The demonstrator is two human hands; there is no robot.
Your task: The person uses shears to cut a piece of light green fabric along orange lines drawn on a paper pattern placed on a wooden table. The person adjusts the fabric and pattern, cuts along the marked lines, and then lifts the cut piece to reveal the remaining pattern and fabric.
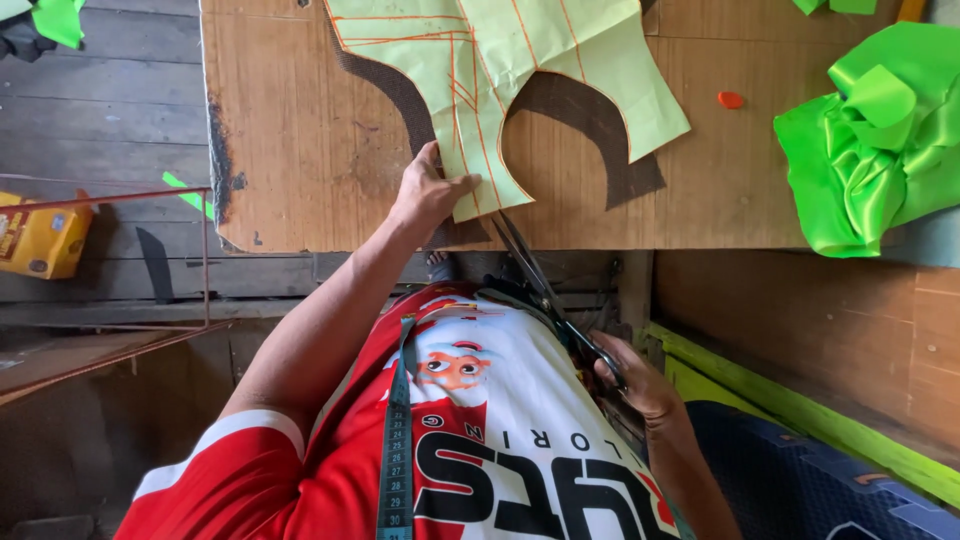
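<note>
A pale green paper pattern [520, 60] with orange chalk lines lies over dark mesh fabric [590, 125] on a wooden table [300, 130]. My left hand [428, 190] presses the pattern's lower tip down at the table's near edge. My right hand [635, 375] grips the handles of black scissors [545, 285] below the table edge. The blades point up toward the pattern's lower corner, close to my left thumb.
Bright green satin fabric [875, 140] is bunched at the table's right. A small orange chalk piece [731, 99] lies near it. A tape measure [398, 430] hangs round my neck. A yellow box [40, 238] and a metal frame [120, 270] are at left.
</note>
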